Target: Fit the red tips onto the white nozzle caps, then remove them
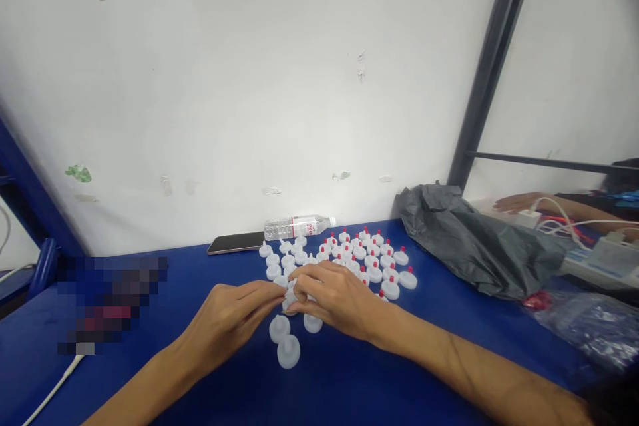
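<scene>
Numerous white plastic nozzle caps stand on the blue table. Those on the right, such as this red-tipped nozzle cap point(391, 289), carry small red tips; those on the left are plain. My left hand point(232, 316) has its fingers pressed together, their ends against a plain white nozzle cap point(289, 301). Curled round the same cap from the other side, my right hand point(337, 296) pinches at its top, and the fingers hide most of it. Two loose plain caps, the nearer cap point(288, 352) among them, lie just in front of my hands.
A clear bottle point(299, 227) lies behind the caps, beside a dark phone point(235, 242). On the right are a grey plastic bag point(469, 239), a clear bag point(594, 329) and a power strip point(609, 259) with cables. Another person's hand point(519, 203) rests beyond the frame post.
</scene>
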Motion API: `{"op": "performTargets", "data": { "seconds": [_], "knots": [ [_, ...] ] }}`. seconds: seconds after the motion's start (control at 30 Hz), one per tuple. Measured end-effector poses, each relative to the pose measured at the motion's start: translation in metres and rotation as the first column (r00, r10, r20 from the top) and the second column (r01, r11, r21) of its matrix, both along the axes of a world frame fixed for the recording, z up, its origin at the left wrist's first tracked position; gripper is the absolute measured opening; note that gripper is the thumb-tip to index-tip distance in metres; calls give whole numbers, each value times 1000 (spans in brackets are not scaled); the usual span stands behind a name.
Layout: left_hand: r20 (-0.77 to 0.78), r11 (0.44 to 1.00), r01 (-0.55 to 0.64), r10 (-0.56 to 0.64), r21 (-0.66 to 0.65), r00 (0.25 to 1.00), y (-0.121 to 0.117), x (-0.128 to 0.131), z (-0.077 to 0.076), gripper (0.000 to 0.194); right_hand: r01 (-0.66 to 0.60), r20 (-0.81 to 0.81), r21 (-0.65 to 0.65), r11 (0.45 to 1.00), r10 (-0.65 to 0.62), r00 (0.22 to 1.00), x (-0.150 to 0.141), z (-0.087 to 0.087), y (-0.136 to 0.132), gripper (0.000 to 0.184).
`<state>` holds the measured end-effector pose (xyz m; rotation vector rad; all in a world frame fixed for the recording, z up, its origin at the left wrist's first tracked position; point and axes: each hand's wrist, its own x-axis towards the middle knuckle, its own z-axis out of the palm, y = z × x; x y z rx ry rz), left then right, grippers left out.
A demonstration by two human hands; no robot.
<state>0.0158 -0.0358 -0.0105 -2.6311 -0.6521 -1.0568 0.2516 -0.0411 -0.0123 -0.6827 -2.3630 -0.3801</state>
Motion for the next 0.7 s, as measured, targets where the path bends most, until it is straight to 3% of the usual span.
{"op": "performTargets", "data": {
  "seconds": [0.1, 0.27, 0.57, 0.7],
  "knots": [
    [7, 999, 46, -46, -21, 999, -1, 0, 1, 21, -31, -63, -36, 999, 29, 998, 0, -1, 0, 19],
    [51, 1000, 9, -8, -26, 999, 5, 0, -3, 22, -79, -98, -130, 988, 67, 993, 0, -1, -2, 3],
    [46, 990, -36, 43, -140, 998, 3, -1, -2, 12, -49, -148, -77, 996, 37, 988, -2, -3, -4, 14],
    [-64, 989, -74, 66, -127, 996, 2, -1, 1, 16, -107, -197, -91, 990, 88, 976, 0, -3, -4, 17]
  ]
}}
